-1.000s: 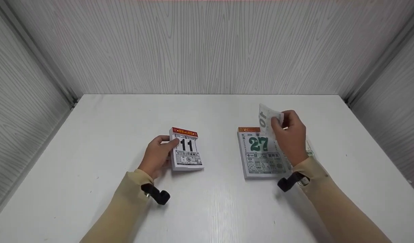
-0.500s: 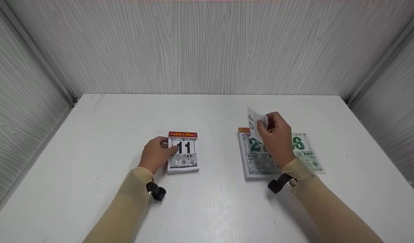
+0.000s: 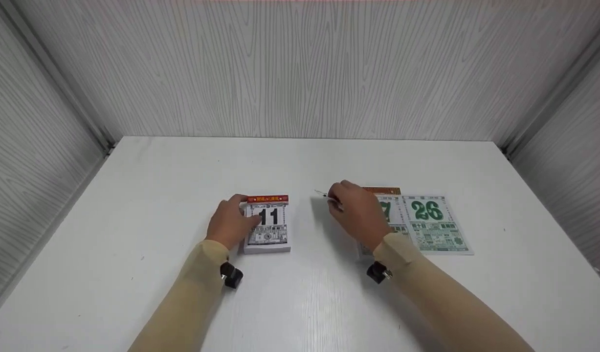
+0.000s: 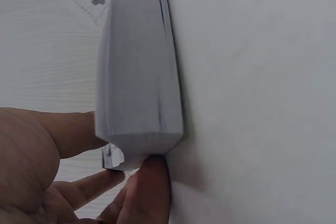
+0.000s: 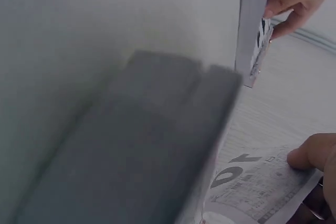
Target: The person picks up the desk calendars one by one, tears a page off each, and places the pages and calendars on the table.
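My left hand (image 3: 230, 222) grips the left side of a small tear-off calendar (image 3: 269, 237), thumb over its front near a black 11. It has a red top band and lies on the table; its thick page edges (image 4: 139, 61) fill the middle of the left wrist view. Between thumb and fingers my right hand (image 3: 356, 210) pinches a thin loose calendar page (image 5: 252, 182) printed with 10. The page appears nearly edge-on in the head view, between the small calendar and a larger one (image 3: 392, 210). My right hand and forearm partly cover that larger calendar, numbered 27 in green.
A calendar sheet with a green 26 (image 3: 436, 232) lies against the larger calendar's right side. The white table (image 3: 300, 303) is bounded by a grey wood-grain back panel (image 3: 300, 68) and side panels. Black wrist cameras (image 3: 231, 275) sit on both sleeves.
My right hand has carried the 10 page leftward and lower, off the larger calendar's face, uncovering the 26 sheet. The small calendar has gone from tilted to straight, still in my left hand.
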Available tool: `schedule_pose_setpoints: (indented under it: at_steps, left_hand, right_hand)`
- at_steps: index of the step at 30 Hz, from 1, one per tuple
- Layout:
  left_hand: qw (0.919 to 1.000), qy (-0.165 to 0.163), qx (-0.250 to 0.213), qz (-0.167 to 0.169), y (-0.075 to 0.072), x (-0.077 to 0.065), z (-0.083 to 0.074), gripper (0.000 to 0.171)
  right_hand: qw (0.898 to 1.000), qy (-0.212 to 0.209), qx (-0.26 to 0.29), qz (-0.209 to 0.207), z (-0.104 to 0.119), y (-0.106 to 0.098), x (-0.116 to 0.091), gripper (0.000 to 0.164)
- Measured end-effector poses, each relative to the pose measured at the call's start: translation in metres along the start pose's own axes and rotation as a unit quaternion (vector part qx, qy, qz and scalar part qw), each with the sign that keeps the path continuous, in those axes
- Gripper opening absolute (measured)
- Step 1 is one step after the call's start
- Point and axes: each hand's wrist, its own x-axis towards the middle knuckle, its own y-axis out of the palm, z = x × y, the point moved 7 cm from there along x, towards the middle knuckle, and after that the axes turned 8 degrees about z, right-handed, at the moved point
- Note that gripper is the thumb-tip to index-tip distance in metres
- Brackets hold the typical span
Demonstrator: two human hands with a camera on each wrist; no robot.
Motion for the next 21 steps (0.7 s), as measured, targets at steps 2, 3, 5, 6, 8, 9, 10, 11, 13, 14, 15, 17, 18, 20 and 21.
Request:
schedule_pose_setpoints:
  at_steps: [2,3,5,6,8,9,10,11,13,14,15,17,18,20,21]
  left_hand:
    - [1.0,0.002,0.005,0.0,0.001,0.001,0.0,0.063]
    - [1.0,0.001,0.007,0.001,0.002,0.002,0.0,0.063]
    - [1.0,0.003,0.009,0.003,0.004,0.004,0.0,0.063]
    - [0.9999,0.005,0.01,0.004,0.005,0.004,0.0,0.063]
    - [0.9999,0.007,0.009,0.007,0.006,0.005,0.0,0.063]
    - [0.9999,0.007,0.008,0.009,0.007,0.005,0.001,0.064]
    - [0.9999,0.008,0.006,0.011,0.007,0.006,0.001,0.063]
    - [0.9999,0.006,0.004,0.014,0.008,0.006,0.002,0.063]
    - [0.9998,0.005,0.0,0.02,0.007,0.006,0.003,0.063]
    - [0.9997,0.005,-0.002,0.024,0.007,0.006,0.004,0.063]
    - [0.9997,0.003,-0.003,0.026,0.007,0.006,0.005,0.063]
    - [0.9995,0.001,-0.003,0.031,0.005,0.006,0.007,0.062]
    - [0.9995,0.001,-0.004,0.032,0.004,0.006,0.007,0.062]
    - [0.9994,0.001,-0.005,0.035,0.002,0.006,0.007,0.062]
    - [0.9994,0.0,-0.006,0.035,0.001,0.006,0.007,0.062]
  right_hand:
    - [0.999,-0.002,-0.021,0.034,0.004,0.01,0.0,0.007]
    - [0.998,-0.002,-0.031,0.05,0.005,0.016,0.001,0.009]
    - [0.996,0.0,-0.039,0.082,0.007,0.025,0.0,0.012]
    - [0.995,0.001,-0.04,0.095,0.008,0.029,0.0,0.012]
    - [0.993,0.004,-0.037,0.115,0.009,0.035,-0.001,0.011]
    - [0.992,0.004,-0.031,0.124,0.009,0.037,-0.002,0.009]
    - [0.991,0.003,-0.024,0.132,0.01,0.038,-0.003,0.007]
    - [0.99,0.003,-0.019,0.141,0.01,0.04,-0.004,0.005]
    - [0.987,-0.002,-0.009,0.162,0.011,0.044,-0.007,0.012]
    - [0.985,-0.005,-0.005,0.171,0.011,0.045,-0.008,0.016]
    - [0.984,-0.01,-0.001,0.177,0.012,0.046,-0.009,0.02]
    - [0.984,-0.022,0.002,0.179,0.013,0.044,-0.01,0.025]
    - [0.984,-0.03,0.003,0.174,0.014,0.042,-0.011,0.027]
    - [0.985,-0.041,-0.001,0.166,0.015,0.038,-0.011,0.027]
    - [0.985,-0.044,-0.004,0.166,0.016,0.036,-0.011,0.026]
